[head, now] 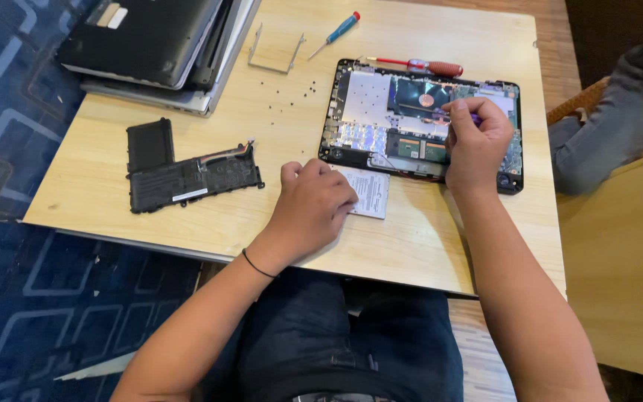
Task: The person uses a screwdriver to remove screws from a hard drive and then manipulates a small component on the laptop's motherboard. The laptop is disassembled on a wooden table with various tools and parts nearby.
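An opened laptop base (418, 119), its circuit boards bare, lies at the far right of the wooden counter (98, 186). The right hand (476, 141) rests over the boards, pinching a small purple tool (475, 118). The left hand (312, 205), loosely curled and holding nothing, presses a flat grey drive (370, 192) beside the base. A slip could scratch the boards. Loose black screws (292, 97) nearby could easily be knocked off and lost.

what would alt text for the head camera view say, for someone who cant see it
A person's right hand holds a purple-handled tool over an opened laptop on a wooden table, while the left hand rests on a flat silver drive. A removed black battery, loose screws and two screwdrivers lie nearby.
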